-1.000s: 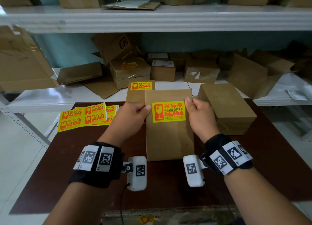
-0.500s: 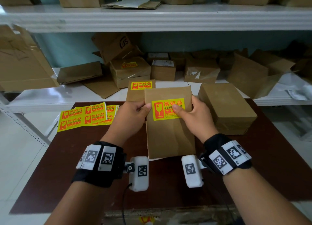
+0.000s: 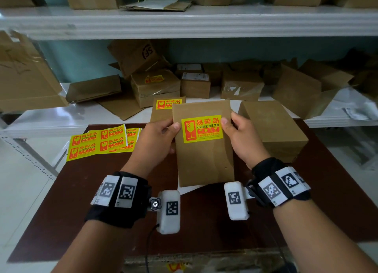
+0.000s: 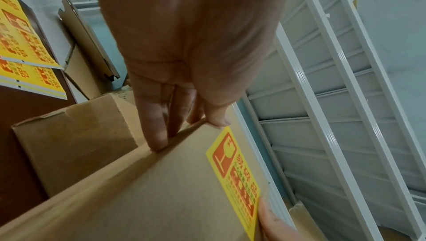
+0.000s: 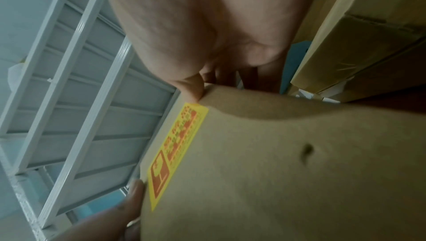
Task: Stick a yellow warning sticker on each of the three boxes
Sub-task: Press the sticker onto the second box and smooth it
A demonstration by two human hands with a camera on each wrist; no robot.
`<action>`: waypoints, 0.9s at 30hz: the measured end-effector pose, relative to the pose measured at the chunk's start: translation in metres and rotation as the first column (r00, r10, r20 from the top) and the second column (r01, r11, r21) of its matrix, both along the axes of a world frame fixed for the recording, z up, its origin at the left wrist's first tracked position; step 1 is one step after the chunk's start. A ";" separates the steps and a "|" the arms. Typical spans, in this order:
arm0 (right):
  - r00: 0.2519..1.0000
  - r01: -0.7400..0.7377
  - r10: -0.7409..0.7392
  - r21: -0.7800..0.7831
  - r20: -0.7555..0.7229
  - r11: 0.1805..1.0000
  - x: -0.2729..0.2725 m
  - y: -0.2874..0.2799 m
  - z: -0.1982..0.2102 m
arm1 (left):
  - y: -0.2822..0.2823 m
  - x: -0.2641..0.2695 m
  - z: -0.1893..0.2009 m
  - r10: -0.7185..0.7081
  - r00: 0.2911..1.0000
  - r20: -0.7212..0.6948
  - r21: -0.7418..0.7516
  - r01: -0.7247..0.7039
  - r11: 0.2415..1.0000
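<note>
Altogether, three boxes stood on your brown table point(image 3: 61, 211): the middle box point(image 3: 204, 162), raised at its far end between your hands, a rear box point(image 3: 161, 115) behind it, and a right box point(image 3: 274, 129) lying flat beside it. Two wore a yellow warning sticker: one sticker point(image 3: 201, 128) on the middle box's top face, a second sticker point(image 3: 168, 104) on the rear box; the right box's visible faces were plain. Your left hand point(image 3: 157, 139) gripped the middle box's left edge, thumb on top beside the sticker. Your right hand point(image 3: 243, 137) clasped the right edge, thumb at the sticker's right end. A fan of sticker sheets point(image 3: 98, 142) lay at the table's left.

Only the left wrist view showed your left fingers point(image 4: 156, 132) curled under that edge; the head view hid them. The right wrist view showed a small dark dent point(image 5: 305, 152) in the cardboard.
</note>
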State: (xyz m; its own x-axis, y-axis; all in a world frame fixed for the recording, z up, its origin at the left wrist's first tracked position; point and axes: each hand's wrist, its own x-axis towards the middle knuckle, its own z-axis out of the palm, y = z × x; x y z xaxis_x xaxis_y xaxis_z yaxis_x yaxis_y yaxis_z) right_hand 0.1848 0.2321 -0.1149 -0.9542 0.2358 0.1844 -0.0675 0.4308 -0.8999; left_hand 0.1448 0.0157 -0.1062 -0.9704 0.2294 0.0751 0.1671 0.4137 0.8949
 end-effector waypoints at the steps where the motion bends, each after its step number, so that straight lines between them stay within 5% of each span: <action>1: 1.000 0.009 -0.009 0.010 -0.006 1.000 0.001 -0.003 0.000 | 0.001 0.000 0.001 0.009 1.000 0.006 0.035 -0.009 0.999; 11: 0.983 0.160 -0.157 0.024 -0.098 0.987 0.000 -0.025 -0.006 | 0.003 -0.001 0.001 0.066 0.998 -0.001 0.244 -0.063 0.968; 27: 0.995 -0.014 0.014 0.005 -0.103 1.000 -0.001 -0.012 -0.002 | -0.001 -0.001 0.000 0.124 0.991 -0.046 0.197 -0.113 0.974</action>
State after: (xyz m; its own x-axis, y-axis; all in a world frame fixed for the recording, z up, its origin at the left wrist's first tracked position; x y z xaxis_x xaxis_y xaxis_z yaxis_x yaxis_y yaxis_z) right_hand 0.1843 0.2198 -0.1168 -0.9333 0.2214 0.2826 -0.1657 0.4326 -0.8862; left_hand 0.1436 0.0144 -0.1059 -0.9826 0.0886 0.1631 0.1806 0.2537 0.9503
